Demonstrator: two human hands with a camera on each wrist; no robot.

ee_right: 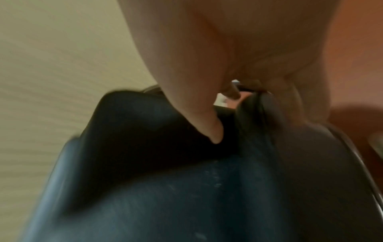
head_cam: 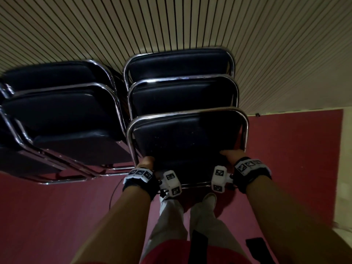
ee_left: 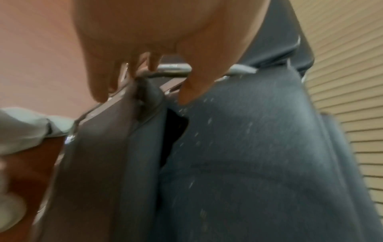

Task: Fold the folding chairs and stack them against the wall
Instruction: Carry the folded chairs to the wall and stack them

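A folded black folding chair (head_cam: 187,138) with a chrome tube frame is held at its near edge by both hands, in front of two more folded chairs (head_cam: 181,80) that lean one behind the other against the slatted wall (head_cam: 190,21). The left hand (head_cam: 146,162) is closed on the chair's lower left corner; in the left wrist view its fingers (ee_left: 99,78) are seen curled behind the padded panel and past the chrome tube, with the thumb pressed on the front of the dark cushion. The right hand (head_cam: 231,155) is closed on the lower right corner in the same manner, the thumb laid on the front padding and the other fingers wrapped behind the edge, as shown in the right wrist view (ee_right: 238,49). To the left, a second row of folded chairs (head_cam: 57,111) is seen leaning toward the same wall, apart from the held chair. All chairs are set on a dark red floor (head_cam: 295,159). Tracking bands with printed markers (head_cam: 140,175) are worn on both wrists. The person's light trousers and shoes are visible below the chair, between the forearms.
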